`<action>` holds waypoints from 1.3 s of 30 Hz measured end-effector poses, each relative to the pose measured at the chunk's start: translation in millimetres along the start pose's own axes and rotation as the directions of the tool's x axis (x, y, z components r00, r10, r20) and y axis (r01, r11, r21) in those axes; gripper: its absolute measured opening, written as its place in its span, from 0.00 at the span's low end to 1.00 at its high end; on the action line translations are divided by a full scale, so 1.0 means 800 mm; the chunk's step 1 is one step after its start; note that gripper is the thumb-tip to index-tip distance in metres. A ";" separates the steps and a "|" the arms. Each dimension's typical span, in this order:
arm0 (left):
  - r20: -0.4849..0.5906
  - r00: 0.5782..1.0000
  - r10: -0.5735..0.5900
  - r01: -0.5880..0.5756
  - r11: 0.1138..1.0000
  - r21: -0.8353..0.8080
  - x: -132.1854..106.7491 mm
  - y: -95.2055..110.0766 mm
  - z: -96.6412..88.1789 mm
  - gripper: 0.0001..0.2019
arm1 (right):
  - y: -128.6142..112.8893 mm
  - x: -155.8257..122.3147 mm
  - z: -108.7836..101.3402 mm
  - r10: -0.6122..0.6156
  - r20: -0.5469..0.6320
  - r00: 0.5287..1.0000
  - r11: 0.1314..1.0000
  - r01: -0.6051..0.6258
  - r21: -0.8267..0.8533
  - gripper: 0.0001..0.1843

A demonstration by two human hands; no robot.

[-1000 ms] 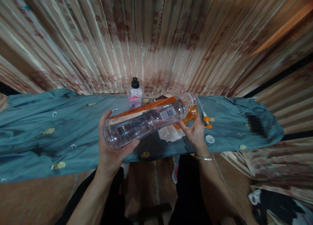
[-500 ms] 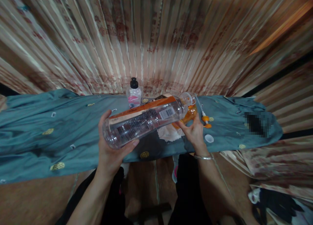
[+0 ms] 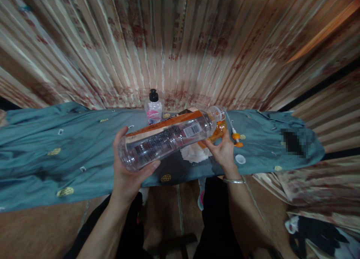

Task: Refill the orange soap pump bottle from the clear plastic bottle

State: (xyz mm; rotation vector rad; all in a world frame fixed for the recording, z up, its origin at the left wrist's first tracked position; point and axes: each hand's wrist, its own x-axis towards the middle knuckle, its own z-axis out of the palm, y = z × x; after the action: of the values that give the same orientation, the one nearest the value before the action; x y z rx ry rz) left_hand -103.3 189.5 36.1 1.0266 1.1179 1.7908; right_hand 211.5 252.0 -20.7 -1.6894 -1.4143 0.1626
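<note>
My left hand [image 3: 128, 172] is wrapped round the base of a large clear plastic bottle [image 3: 165, 139] with an orange label, tipped almost level. Its open neck rests over the mouth of a small orange bottle [image 3: 218, 131]. My right hand [image 3: 223, 151] grips that small orange bottle and holds it upright on the table. A white crumpled tissue [image 3: 192, 154] lies under the big bottle. An orange pump top with its white tube [image 3: 235, 134] lies just right of the small bottle, and a white cap [image 3: 240, 159] sits near my right wrist.
A teal cloth with yellow dots [image 3: 70, 150] covers the long table. A small clear bottle with a black cap and pink label [image 3: 153, 108] stands at the back. A striped curtain [image 3: 180, 45] hangs behind. A dark item [image 3: 294, 142] lies at the right end.
</note>
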 end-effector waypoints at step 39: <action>0.048 0.999 0.001 -0.005 0.997 0.075 0.000 -0.010 -0.004 0.59 | -0.002 -0.002 0.006 0.050 -0.020 0.999 0.999 -0.050 -0.006 0.45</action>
State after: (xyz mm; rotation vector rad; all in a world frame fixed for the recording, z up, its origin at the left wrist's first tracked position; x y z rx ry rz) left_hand -104.9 190.9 27.9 1.1106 1.1619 1.7286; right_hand 206.8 253.3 -22.7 -1.7279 -1.3602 0.1686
